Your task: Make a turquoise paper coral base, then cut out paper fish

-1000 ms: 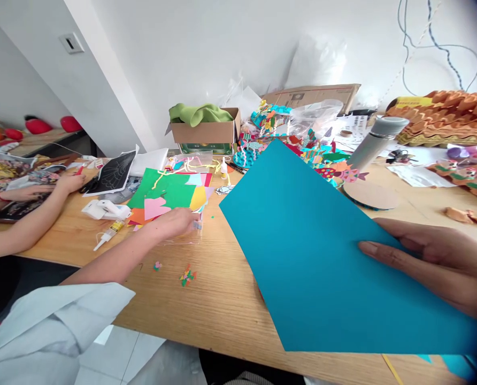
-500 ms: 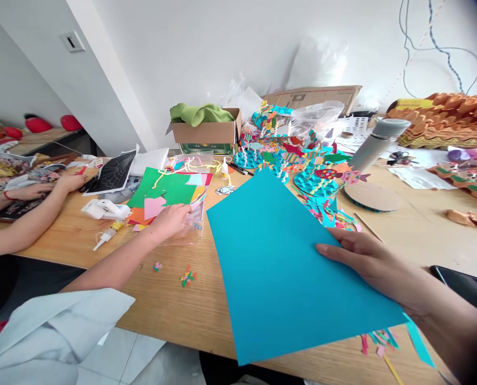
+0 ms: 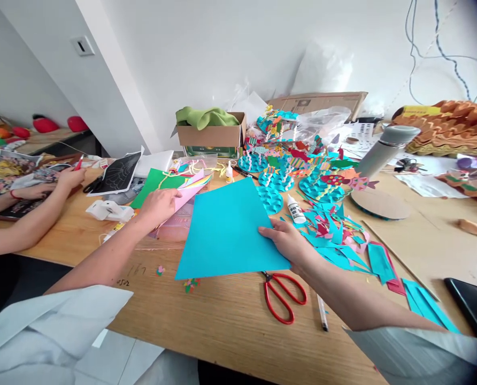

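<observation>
My right hand [image 3: 287, 243] pinches the right edge of a teal sheet of paper [image 3: 230, 230] and holds it just above the wooden table [image 3: 230, 321], reaching left. My left hand [image 3: 157, 206] is closed on the top sheets of a stack of coloured paper [image 3: 188, 195], with a pink sheet tilted up from the pile. Green paper [image 3: 155, 182] shows beneath the stack. The teal sheet's left edge sits close to that pile. Red-handled scissors [image 3: 282, 294] lie on the table under my right forearm.
Another person's arms [image 3: 30, 208] rest at the far left. Teal paper scraps [image 3: 343, 251], a glue bottle [image 3: 294, 208], paper craft pieces [image 3: 298, 171], a cardboard box [image 3: 212, 136], a grey flask [image 3: 383, 152] and a black phone [image 3: 471, 305] crowd the table. A pen [image 3: 322, 318] lies beside the scissors.
My right hand has carried the teal sheet away from the camera, leftward toward the paper stack, uncovering the scissors and scraps. My left hand has lifted the pink sheets.
</observation>
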Available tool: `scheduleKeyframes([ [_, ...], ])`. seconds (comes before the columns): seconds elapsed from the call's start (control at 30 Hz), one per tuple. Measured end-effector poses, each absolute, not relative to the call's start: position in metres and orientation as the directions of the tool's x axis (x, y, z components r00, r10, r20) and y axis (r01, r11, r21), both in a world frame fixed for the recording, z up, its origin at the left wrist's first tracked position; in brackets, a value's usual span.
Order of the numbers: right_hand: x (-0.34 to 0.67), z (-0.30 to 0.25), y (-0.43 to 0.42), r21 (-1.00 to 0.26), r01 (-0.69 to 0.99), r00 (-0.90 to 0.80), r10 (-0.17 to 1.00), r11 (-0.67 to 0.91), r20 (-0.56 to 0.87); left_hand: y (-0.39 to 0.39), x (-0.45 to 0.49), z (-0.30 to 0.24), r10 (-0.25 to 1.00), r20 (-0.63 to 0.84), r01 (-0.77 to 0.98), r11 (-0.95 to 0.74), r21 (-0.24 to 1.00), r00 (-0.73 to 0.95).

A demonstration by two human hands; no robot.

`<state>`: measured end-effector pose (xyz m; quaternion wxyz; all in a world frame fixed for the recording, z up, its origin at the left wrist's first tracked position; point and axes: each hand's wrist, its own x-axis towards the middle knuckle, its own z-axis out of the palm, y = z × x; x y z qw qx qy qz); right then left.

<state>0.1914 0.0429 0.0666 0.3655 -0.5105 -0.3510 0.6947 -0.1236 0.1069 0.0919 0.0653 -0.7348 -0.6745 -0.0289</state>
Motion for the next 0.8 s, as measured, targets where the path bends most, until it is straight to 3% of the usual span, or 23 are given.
scheduleKeyframes([
  [0.23,0.139,0.042,0.075,-0.884,-0.214,-0.183,0.906,-0.416,-0.382,0.11,-0.133,0.098,0.978,0.183,0.994,-0.09,-0.056,0.099],
  [0.43,0.097,0.01,0.097,-0.923,-0.152,-0.138,0.932,-0.353,-0.334,0.107,-0.127,0.103,0.975,0.183,0.989,-0.109,-0.097,0.125],
  [0.8,0.047,-0.018,0.126,-0.913,-0.117,-0.115,0.919,-0.391,-0.378,0.103,-0.122,0.087,0.963,0.191,0.975,-0.161,-0.154,0.19],
])
